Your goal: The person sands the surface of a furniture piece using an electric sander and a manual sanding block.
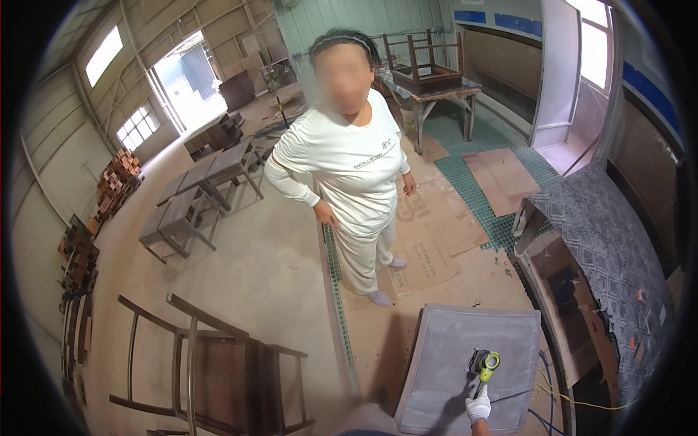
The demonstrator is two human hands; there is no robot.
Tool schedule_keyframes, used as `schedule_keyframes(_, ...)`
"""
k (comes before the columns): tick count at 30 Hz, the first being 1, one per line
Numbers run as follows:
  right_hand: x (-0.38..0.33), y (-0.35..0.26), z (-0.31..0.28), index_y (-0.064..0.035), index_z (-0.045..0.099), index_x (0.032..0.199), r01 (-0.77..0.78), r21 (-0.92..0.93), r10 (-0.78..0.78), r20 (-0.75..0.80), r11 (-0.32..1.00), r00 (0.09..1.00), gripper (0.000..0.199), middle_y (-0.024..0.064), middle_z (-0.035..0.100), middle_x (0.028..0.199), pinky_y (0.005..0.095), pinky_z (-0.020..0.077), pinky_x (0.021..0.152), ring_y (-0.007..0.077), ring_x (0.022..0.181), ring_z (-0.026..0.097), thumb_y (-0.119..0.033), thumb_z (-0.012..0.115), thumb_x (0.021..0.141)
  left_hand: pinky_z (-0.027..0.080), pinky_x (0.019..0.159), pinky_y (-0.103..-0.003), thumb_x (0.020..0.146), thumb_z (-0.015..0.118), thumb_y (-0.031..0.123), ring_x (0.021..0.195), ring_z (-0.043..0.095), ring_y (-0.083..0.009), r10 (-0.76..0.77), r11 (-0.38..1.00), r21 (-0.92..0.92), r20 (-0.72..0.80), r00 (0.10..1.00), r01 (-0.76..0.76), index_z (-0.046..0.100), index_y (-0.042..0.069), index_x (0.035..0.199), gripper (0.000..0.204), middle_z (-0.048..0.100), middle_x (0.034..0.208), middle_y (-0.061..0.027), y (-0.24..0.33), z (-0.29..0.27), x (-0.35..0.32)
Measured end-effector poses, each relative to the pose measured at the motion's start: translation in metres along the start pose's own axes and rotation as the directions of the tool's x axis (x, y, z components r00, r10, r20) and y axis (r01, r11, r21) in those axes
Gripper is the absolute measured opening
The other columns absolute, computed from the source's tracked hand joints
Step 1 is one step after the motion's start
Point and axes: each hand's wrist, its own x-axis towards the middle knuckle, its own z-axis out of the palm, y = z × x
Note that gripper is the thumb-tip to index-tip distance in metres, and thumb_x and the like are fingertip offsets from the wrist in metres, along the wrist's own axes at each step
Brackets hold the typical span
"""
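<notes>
My right hand [478, 405], in a white glove, is wrapped round the handle of a yellow-green and black power sander [488, 363]. The sander's dark square pad lies on a grey square tabletop [443, 341] with a raised-looking border, at the lower right. A dark shadow falls across the surface beside the tool. My left hand is out of the picture.
A person in white [356, 160] stands just beyond the tabletop. A wooden chair frame [218, 363] lies at the lower left. Grey tables [196, 189] stand farther off. Yellow cord [582, 402] and blue hoses [545, 418] trail right, beside a dark trough [560, 291].
</notes>
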Motion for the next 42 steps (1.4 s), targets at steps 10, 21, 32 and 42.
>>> schedule_keyframes(10, -0.004, 0.001, -0.03, 0.0013, 0.025, 0.165, 0.05, 0.094, -0.055, 0.047, 0.994, 0.997, 0.109, 0.0263, 0.063, 0.143, 0.0374, 0.0525, 0.105, 0.0343, 0.126, 0.067, -0.021, 0.083, 0.076, 0.056, 0.085, -0.047, 0.098, 0.064, 0.037, 0.097, 0.073, -0.0349, -0.027, 0.999, -0.035, -0.034, 0.999, 0.026, 0.077, 0.004, 0.113, 0.039, 0.077, 0.104, -0.018, -0.023, 0.009, -0.028)
schedule_keyframes(21, 0.003, 0.011, -0.033, -0.0017, 0.031, 0.163, 0.058, 0.018, -0.057, -0.034, 0.998, 0.998, 0.106, 0.0263, 0.071, 0.129, 0.0424, 0.0556, 0.101, 0.0395, 0.116, 0.071, -0.023, 0.085, 0.075, 0.056, 0.084, -0.045, 0.096, 0.065, 0.034, 0.095, 0.073, -0.0343, -0.159, 0.985, -0.07, -0.013, 0.987, 0.158, 0.078, 0.003, 0.109, 0.036, 0.077, 0.101, -0.0184, -0.09, 0.018, -0.079)
schedule_keyframes(32, -0.038, 0.03, -0.002, -0.0038, 0.036, 0.162, 0.023, 0.106, 0.004, -0.25, 0.994, 0.968, 0.103, 0.0263, 0.066, 0.136, 0.0438, 0.0527, 0.105, 0.0419, 0.122, 0.066, -0.02, 0.087, 0.074, 0.055, 0.081, -0.045, 0.091, 0.068, 0.027, 0.092, 0.072, -0.0375, 0.547, 0.827, 0.096, 0.084, 0.833, -0.553, 0.079, 0.002, 0.098, 0.027, 0.076, 0.096, -0.0211, -0.045, -0.04, 0.046)
schedule_keyframes(42, -0.241, 0.15, 0.13, -0.0038, 0.069, 0.132, -0.529, 0.293, 0.544, 0.038, 0.796, 0.839, 0.062, 0.0251, 0.075, 0.115, 0.0462, 0.0554, 0.098, 0.0408, 0.111, 0.072, -0.036, 0.079, 0.08, 0.056, 0.076, -0.047, 0.093, 0.065, 0.029, 0.087, 0.072, -0.0361, 0.688, 0.206, 0.547, 0.508, 0.517, -0.811, 0.077, 0.006, 0.094, 0.026, 0.075, 0.092, -0.0181, 0.11, -0.079, 0.123)
